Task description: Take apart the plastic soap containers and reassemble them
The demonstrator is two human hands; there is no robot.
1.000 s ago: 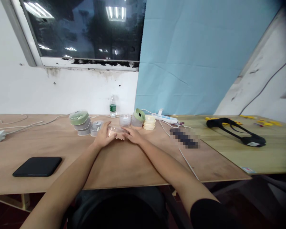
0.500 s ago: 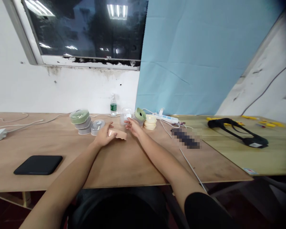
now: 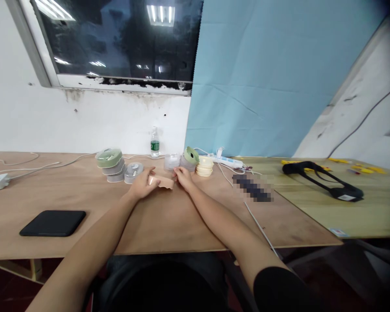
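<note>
**Position of the work item.** The translucent pink-tinted plastic container (image 3: 164, 182) lies on the wooden tabletop (image 3: 169, 225), at the centre and towards the far edge. Its long axis runs left to right. It sits between the two hands. The left hand (image 3: 142, 185) is at its left end and the right hand (image 3: 183, 177) at its right end.

**Grip state.**
- Left grip: the fingers are curled over the left end of the container and grasp it.
- Right grip: the fingertips meet the right end. Whether they pinch it or only touch it cannot be told.
- The left hand covers more of the container and is the closer of the two.

**Adjacent items, far side.** A clear plastic cup (image 3: 171, 161) stands upright just beyond the right hand and apart from it.

**Count.**
- Pink-tinted container: one.
- Clear cup: one.
- Stack of grey round tubs topped by a green lid (image 3: 108, 157): one, far left of the hands. The number of tubs in it is not readable.
- Small round tub with a clear lid (image 3: 133, 170): one, beside that stack.
- Grey tub with a tilted green lid (image 3: 190, 158): one.
- Stack of cream round lids (image 3: 204, 167): one.
- Small water bottle with a green label (image 3: 154, 143): one, by the wall.
- Flat black pad (image 3: 53, 222): one, near left.
- White power strip (image 3: 225, 162): one, far right.
</note>
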